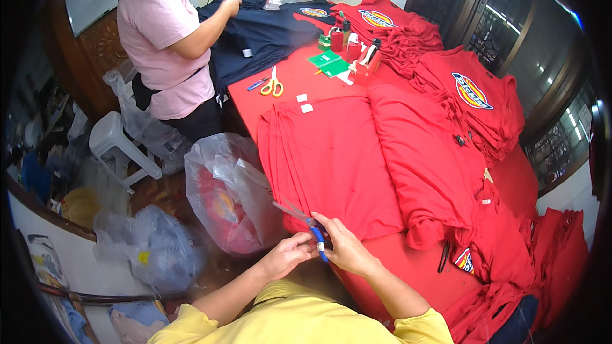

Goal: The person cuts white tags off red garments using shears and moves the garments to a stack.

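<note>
My right hand (346, 250) holds blue-handled scissors (319, 234) at the near edge of the table. Their blades are spread and point to the far left, over the edge of a red garment (331, 159) laid flat. Close against the scissors' handles is my left hand (288, 258), its fingers bent together; whatever they may pinch is too small to see. Two small white labels show at the garment's far end. To its right lies a thick folded red garment (424, 159).
Yellow-handled scissors (273, 86) lie at the far left of the table, near a green booklet (329, 63) and a tape dispenser (366, 64). Red shirts (475, 83) pile up along the right. A co-worker (162, 38) handles dark garments (255, 44). Plastic bags (223, 178) stand left of the table.
</note>
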Tool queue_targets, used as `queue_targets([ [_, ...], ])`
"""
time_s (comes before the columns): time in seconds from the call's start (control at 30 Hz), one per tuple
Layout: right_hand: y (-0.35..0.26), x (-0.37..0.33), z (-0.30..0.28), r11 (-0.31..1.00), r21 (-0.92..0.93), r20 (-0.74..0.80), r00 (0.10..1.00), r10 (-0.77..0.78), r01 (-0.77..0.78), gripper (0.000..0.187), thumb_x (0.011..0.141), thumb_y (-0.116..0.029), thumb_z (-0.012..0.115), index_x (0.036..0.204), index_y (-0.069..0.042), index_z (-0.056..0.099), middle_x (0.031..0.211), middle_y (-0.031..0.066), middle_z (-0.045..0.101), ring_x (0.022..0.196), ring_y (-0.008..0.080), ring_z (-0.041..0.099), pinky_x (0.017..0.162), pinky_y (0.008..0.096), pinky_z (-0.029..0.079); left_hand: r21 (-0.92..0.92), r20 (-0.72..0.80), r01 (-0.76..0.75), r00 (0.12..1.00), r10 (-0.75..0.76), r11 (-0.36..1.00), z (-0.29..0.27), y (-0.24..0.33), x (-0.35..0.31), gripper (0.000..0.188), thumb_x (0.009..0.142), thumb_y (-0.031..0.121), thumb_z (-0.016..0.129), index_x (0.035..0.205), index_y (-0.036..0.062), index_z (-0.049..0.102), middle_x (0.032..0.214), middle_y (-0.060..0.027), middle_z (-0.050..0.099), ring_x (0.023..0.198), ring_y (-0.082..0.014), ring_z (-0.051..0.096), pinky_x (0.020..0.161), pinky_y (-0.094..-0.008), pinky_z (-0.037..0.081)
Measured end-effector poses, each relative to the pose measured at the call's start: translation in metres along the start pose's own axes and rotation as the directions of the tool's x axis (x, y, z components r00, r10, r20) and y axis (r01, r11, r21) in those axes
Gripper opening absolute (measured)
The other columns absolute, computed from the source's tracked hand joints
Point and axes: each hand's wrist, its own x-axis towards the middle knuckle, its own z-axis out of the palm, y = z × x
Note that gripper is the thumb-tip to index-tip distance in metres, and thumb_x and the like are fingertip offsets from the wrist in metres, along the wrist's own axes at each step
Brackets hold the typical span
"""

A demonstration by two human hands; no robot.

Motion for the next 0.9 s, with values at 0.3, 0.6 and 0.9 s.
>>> queue_targets([
  [0.3, 0.014, -0.021, -0.02, 0.769, 0.477, 0.405, 0.883, 0.237, -0.425, 0.059, 0.081, 0.001, 0.069, 0.135, -0.004, 0.045, 0.113, 0.0018, 0.055, 0.099, 0.0085, 0.052, 0.085, 0.0247, 0.045, -0.21, -0.108, 0.188, 0.971, -0.214, 0.959, -0.052, 0.05, 0.112, 0.04, 0.096, 0.025, 0.054, 0.124, -0.0035, 0.05, 0.115, -0.0184, 0.06, 0.096, -0.0269, 0.065, 0.086, -0.0355, 0.053],
  [0.6, 0.073, -0.125, -0.047, 0.714, 0.296, 0.437, 0.755, 0.489, -0.634, 0.053, 0.081, -0.007, 0.07, 0.13, -0.005, 0.049, 0.103, 0.0027, 0.059, 0.093, 0.0105, 0.055, 0.084, 0.0254, 0.046, 0.967, -0.227, 0.038, 0.573, 0.787, 0.251, -0.149, 0.109, 0.225, 0.04, 0.072, 0.011, 0.076, 0.105, -0.0003, 0.057, 0.099, -0.0162, 0.058, 0.087, -0.0357, 0.06, 0.082, -0.0412, 0.049],
  [0.9, 0.066, -0.11, -0.043, 0.774, -0.032, 0.415, 0.696, 0.586, -0.632, 0.053, 0.079, -0.01, 0.064, 0.13, -0.009, 0.048, 0.105, 0.0091, 0.066, 0.098, 0.0194, 0.063, 0.086, 0.0321, 0.047, 0.383, -0.553, -0.038, 0.791, 0.262, 0.923, -0.197, 0.154, 0.236, 0.025, 0.091, 0.027, 0.063, 0.082, 0.0034, 0.063, 0.066, -0.0003, 0.058, 0.05, -0.0071, 0.053, 0.046, -0.0208, 0.043],
])
